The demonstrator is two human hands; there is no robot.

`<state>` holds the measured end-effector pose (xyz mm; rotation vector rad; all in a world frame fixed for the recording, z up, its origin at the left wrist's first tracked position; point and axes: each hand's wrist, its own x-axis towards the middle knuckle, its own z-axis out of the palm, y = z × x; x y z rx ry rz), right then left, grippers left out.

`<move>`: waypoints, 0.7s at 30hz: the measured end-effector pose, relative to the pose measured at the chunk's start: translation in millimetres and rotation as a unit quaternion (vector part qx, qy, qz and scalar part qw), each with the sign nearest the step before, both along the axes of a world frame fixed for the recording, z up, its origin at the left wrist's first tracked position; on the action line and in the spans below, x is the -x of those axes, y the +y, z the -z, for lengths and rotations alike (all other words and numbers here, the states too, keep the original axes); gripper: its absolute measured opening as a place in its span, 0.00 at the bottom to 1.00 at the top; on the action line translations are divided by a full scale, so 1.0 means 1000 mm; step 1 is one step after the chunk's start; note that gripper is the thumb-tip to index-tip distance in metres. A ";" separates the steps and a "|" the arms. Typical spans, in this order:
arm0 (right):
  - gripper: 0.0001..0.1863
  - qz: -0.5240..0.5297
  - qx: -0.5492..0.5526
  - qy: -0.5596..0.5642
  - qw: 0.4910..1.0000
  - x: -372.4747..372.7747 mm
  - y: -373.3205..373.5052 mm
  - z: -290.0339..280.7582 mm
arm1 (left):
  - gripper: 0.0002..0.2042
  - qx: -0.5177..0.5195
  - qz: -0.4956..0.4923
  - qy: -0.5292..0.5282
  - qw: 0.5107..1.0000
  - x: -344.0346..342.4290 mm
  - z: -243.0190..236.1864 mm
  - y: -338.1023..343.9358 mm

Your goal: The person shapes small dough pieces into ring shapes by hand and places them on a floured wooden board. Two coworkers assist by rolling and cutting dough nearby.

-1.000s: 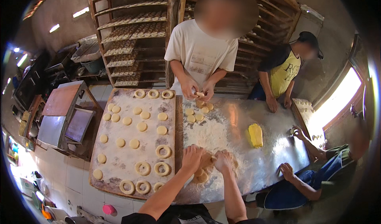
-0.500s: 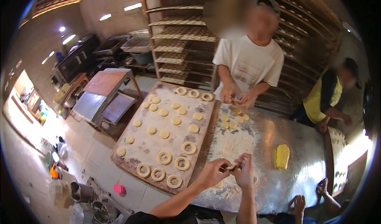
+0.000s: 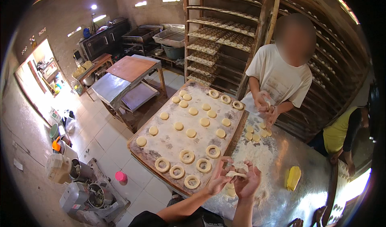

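Between my two hands a small piece of pale dough [image 3: 236, 174] is stretched, raised above the floured table. My left hand [image 3: 219, 178] pinches its left end, and my right hand [image 3: 247, 182] grips the other side with curled fingers. Beneath them another dough piece [image 3: 230, 191] lies on the table, partly hidden by my right wrist. To the left is a floured wooden board [image 3: 165, 136] bearing several flat dough discs [image 3: 191, 133] and several dough rings [image 3: 203, 165], the nearest rings close to my left hand.
Across the metal table [image 3: 277, 178], a person [image 3: 281, 74] in a white shirt handles dough near several discs [image 3: 256, 137]. A yellow block [image 3: 294, 178] sits to the right. Another person in yellow [image 3: 337, 134] stands far right. Tray racks [image 3: 221, 34] rise behind; a mixer [image 3: 74, 197] stands lower left.
The view has swung left, so the table and board appear further right. My fingers have spread and the dough between them looks longer. The person opposite has raised their hands.
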<state>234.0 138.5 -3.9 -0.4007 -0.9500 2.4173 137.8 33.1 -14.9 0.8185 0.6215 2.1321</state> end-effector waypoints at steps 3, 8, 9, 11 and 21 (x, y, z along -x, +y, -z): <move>0.32 0.080 -0.370 -0.113 0.918 0.020 -0.019 -0.008 | 0.13 0.239 -0.212 0.318 0.893 0.016 -0.005 -0.016; 0.47 -0.004 -0.317 -0.090 0.944 0.056 -0.042 -0.004 | 0.11 0.341 -0.312 0.467 0.754 0.046 -0.006 -0.037; 0.47 -0.023 -0.384 -0.073 0.920 0.063 -0.044 -0.002 | 0.10 0.328 -0.326 0.455 0.761 0.053 -0.005 -0.041; 0.45 -0.052 -0.415 0.053 0.907 0.080 -0.053 0.001 | 0.10 0.298 -0.362 0.450 0.760 0.068 -0.002 -0.048; 0.38 -0.048 -0.260 -0.102 0.959 0.161 -0.093 0.014 | 0.04 0.259 -0.331 0.399 0.815 0.144 0.006 -0.104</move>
